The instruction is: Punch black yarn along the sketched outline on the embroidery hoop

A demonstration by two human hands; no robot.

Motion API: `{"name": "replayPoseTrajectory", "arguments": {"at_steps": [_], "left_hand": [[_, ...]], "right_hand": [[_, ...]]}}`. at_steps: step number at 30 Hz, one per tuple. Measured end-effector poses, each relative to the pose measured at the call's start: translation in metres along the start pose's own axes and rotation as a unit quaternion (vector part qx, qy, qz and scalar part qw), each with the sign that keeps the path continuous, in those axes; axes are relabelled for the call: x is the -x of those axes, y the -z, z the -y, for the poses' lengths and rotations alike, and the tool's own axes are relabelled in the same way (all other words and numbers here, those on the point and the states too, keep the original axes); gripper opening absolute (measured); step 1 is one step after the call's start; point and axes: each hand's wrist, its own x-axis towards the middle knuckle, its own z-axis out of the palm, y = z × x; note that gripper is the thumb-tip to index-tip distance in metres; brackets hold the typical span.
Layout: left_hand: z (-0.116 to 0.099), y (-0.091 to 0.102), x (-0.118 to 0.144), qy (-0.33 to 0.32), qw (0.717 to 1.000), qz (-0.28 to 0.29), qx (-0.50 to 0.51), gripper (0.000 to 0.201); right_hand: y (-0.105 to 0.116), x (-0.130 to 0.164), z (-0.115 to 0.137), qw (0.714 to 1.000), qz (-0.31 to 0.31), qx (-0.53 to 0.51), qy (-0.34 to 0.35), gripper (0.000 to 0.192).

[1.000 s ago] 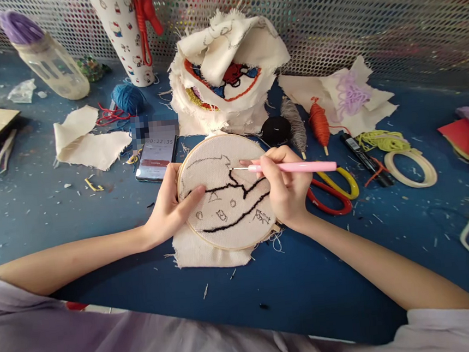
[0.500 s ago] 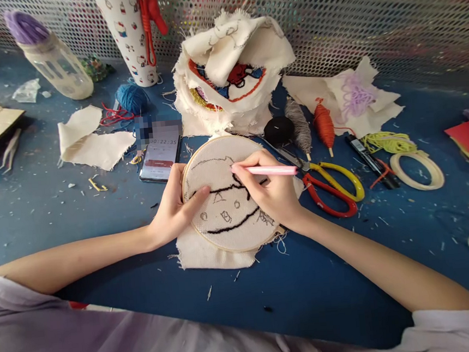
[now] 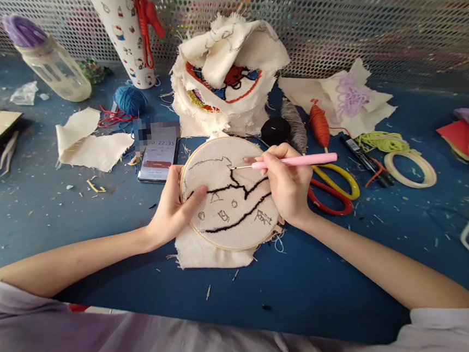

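The right hand [image 3: 287, 185] is gripping a pink needle tool [image 3: 294, 161], fingers clamped on its handle, long axis lying level, metal tip pointing left onto the hoop [image 3: 228, 193] on the blue surface [image 3: 309, 279]. The left hand [image 3: 171, 206] is steadying the hoop's left rim, thumb pressing on the cloth.

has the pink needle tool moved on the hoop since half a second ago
Yes. The pink needle tool in the right hand has swung flatter, its rear end now farther right over the scissors.
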Motion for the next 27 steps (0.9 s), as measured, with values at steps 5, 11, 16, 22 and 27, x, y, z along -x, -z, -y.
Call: {"name": "replayPoseTrajectory", "arguments": {"at_steps": [5,11,16,22,27], "left_hand": [[0.0002,0.0003,-0.0001,-0.006,1.0,0.003,0.006,0.025],[0.0001,0.0007,0.0013,-0.037,0.999,0.002,0.004,0.024],[0.0003,0.0005,0.0016,-0.054,0.998,0.007,0.007,0.025],[0.0002,0.0009,-0.0003,-0.014,1.0,0.002,-0.008,0.024],[-0.0032,0.0002,-0.003,0.024,0.999,-0.011,-0.025,0.028]], "right_hand": [[-0.0007,-0.0003,0.0017,0.999,0.011,0.034,0.005,0.022],[-0.0035,0.0032,0.0068,0.969,0.071,0.2,0.13,0.012],[-0.0087,-0.001,0.0074,0.909,0.151,0.326,0.211,0.013],[-0.0083,-0.0004,0.0087,0.939,0.163,0.274,0.13,0.007],[-0.0065,0.0007,0.0087,0.957,0.129,0.24,0.096,0.003]]}}
